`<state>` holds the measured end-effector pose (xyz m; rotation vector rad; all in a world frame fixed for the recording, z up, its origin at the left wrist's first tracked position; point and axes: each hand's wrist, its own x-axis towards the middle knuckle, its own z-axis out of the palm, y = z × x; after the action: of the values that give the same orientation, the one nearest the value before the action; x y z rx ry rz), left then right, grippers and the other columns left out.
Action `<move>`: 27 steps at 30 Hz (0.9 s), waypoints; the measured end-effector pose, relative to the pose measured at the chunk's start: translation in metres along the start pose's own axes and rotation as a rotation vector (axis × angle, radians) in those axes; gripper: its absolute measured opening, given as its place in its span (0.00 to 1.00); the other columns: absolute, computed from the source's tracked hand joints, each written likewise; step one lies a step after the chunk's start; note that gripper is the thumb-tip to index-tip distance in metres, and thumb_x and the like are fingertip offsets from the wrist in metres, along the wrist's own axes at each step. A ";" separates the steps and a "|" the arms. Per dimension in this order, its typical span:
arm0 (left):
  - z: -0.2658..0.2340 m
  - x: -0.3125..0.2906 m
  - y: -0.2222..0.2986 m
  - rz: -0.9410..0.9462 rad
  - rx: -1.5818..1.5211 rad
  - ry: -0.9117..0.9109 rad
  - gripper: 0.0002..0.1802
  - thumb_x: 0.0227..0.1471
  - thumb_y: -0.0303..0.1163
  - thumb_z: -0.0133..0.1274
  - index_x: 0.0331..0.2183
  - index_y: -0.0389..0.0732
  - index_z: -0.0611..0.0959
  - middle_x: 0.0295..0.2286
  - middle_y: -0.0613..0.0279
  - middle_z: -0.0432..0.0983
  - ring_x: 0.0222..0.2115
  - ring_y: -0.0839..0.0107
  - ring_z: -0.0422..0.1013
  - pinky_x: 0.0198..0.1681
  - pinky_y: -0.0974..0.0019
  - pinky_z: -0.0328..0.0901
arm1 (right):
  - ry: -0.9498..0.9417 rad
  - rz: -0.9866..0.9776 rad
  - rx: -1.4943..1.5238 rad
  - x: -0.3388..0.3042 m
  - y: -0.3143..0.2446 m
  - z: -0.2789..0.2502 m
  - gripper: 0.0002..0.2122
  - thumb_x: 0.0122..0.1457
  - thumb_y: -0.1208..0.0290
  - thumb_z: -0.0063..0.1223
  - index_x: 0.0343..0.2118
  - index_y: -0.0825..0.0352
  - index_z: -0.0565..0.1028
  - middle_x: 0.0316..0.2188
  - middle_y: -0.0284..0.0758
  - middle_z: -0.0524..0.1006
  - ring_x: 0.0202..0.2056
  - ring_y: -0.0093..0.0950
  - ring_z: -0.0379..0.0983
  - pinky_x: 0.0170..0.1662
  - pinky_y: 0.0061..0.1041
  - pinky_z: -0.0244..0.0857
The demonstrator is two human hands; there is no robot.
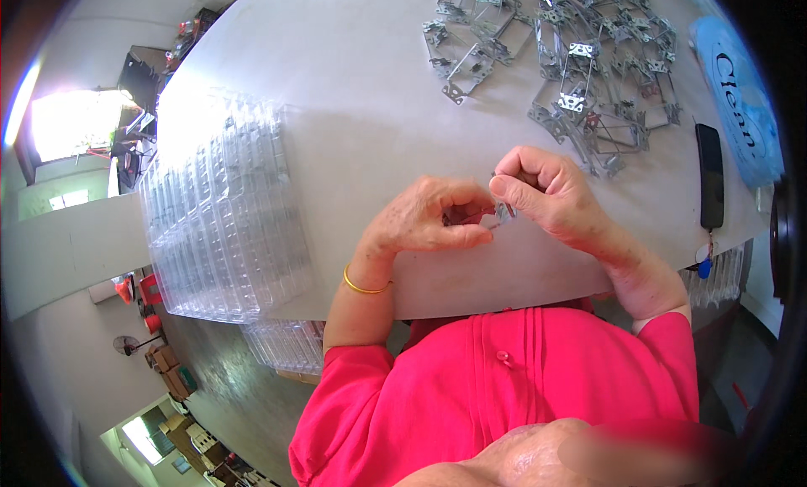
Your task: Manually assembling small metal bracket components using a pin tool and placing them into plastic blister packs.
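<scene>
Above the near part of the pale table [370, 142], my left hand [424, 214] and my right hand [551, 193] meet around a small shiny metal bracket [504, 212]. Both hands are closed on it, with the fingers curled and the thumbs pressed in; much of the bracket is hidden by them. A yellow bangle [366, 290] circles my left wrist. Beyond my right hand lies a loose heap of silvery metal bracket frames [618, 75], thin rods joined to punched plates. A smaller cluster of the same frames [471, 54] sits to its left.
A stack of clear plastic trays [223, 209] fills the table's left side, with more clear trays [286, 344] below the edge. On the right lie a dark phone-like device [710, 176] with a blue tag and a blue-and-white plastic pack [735, 100]. Boxes [172, 373] stand at far left.
</scene>
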<state>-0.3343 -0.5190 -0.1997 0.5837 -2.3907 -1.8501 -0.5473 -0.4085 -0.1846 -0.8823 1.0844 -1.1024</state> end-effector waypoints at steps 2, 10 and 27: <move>0.001 0.000 0.000 0.013 -0.008 -0.046 0.19 0.47 0.41 0.68 0.38 0.38 0.85 0.22 0.66 0.76 0.22 0.76 0.71 0.27 0.70 0.67 | 0.015 -0.078 -0.088 0.002 0.006 -0.003 0.06 0.68 0.71 0.54 0.34 0.66 0.76 0.27 0.23 0.76 0.28 0.09 0.67 0.30 0.15 0.62; -0.003 -0.003 -0.004 -0.028 -0.659 0.059 0.30 0.57 0.48 0.60 0.46 0.28 0.80 0.30 0.52 0.81 0.27 0.67 0.77 0.32 0.64 0.71 | 0.268 -0.213 0.120 0.004 0.000 -0.008 0.04 0.68 0.72 0.53 0.40 0.64 0.71 0.30 0.33 0.80 0.24 0.16 0.74 0.25 0.16 0.66; -0.004 -0.002 -0.007 0.003 -0.777 0.002 0.29 0.58 0.46 0.60 0.48 0.29 0.78 0.33 0.50 0.81 0.37 0.62 0.79 0.39 0.60 0.74 | 0.225 -0.412 -0.098 0.001 0.017 0.003 0.04 0.67 0.77 0.54 0.39 0.67 0.71 0.33 0.35 0.82 0.29 0.17 0.79 0.31 0.16 0.74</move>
<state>-0.3300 -0.5234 -0.2049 0.4807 -1.4498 -2.5076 -0.5399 -0.4052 -0.2002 -1.1109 1.1783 -1.5285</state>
